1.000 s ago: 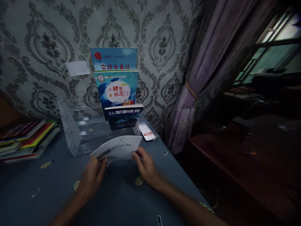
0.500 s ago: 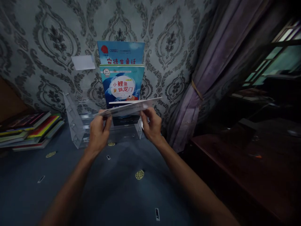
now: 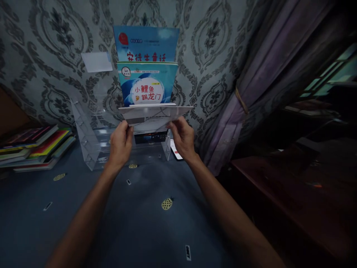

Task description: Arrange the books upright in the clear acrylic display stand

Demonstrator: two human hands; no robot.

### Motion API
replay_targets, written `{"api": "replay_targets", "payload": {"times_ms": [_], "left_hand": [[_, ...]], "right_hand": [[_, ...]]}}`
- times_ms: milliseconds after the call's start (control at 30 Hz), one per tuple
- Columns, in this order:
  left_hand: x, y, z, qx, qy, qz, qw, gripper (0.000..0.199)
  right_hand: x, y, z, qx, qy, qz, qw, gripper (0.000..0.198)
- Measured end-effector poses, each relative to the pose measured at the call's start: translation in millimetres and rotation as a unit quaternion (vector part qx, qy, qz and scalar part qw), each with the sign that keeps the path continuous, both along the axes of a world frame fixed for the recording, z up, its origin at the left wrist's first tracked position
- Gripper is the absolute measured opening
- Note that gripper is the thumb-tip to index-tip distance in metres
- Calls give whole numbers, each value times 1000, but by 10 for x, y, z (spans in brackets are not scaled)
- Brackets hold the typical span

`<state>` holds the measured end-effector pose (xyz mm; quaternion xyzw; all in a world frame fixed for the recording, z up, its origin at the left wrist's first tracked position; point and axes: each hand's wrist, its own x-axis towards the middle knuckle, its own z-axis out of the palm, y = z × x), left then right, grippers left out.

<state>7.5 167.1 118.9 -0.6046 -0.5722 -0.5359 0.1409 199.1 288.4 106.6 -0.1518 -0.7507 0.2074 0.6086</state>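
Left hand [image 3: 121, 143], right hand [image 3: 183, 138] clamped on opposite edges of pale booklet [image 3: 154, 116], open room between forearms [image 3: 90, 201]

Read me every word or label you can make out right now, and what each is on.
"安徒生童话": rear blue book, title's lower edge covered.
"小鲤鱼跳龙门": front blue book.
Too small or blurred: white booklet in hand, dark book behind it, phone, book stack, tablecloth tags, both blue covers' small print.
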Motion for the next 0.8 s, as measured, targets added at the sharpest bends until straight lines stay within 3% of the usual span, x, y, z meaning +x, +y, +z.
{"api": "replay_targets", "payload": {"times_ms": [267,433,533,667,800], "left_hand": [[-9,41,-86,-52,47,81,994,14],[-7,83,-129,-83,47,98,991,13],[16,99,-143,-102,29,101,989,5],[48,107,-139,-132,30,134,982,21],[59,107,-140,-136,57,145,978,18]], "right_hand": [[39,79,-39,38,-72,-76,994,16],[67,151,-70,54,-120,-120,984,17],[66,188,-107,35,-135,-134,981,11],[49,209,-148,-12,-134,-144,980,8],[29,197,-156,-38,-128,-152,979,9]]}}
